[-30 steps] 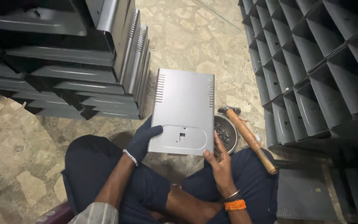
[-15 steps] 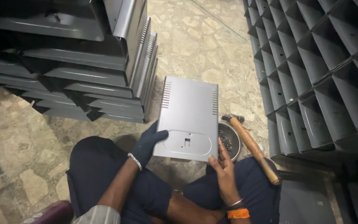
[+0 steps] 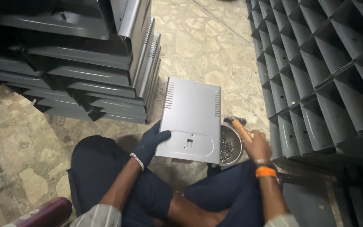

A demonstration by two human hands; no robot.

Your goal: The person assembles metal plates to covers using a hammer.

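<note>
I sit cross-legged on a stone floor. My left hand (image 3: 150, 143), in a dark glove, grips the left edge of a grey sheet-metal cover (image 3: 191, 120) with vent slots down both sides and a stamped oval panel near me. My bare right hand (image 3: 256, 145), with an orange band at the wrist, is closed around the wooden handle of a hammer (image 3: 239, 126) just right of the cover. Its dark head points away from me. A round metal bowl (image 3: 230, 147) of small screws sits partly under the cover's right edge, beside that hand.
A tall stack of grey metal covers (image 3: 85, 63) fills the upper left, close to the held cover. Rows of nested dark metal housings (image 3: 324, 71) line the right side. The stone floor (image 3: 202, 42) runs between them. A dark red object (image 3: 47, 212) lies at the lower left.
My right hand left the cover's near edge, moved right and took hold of the hammer handle. The view drifted, and the cover sits slightly lower and more central.
</note>
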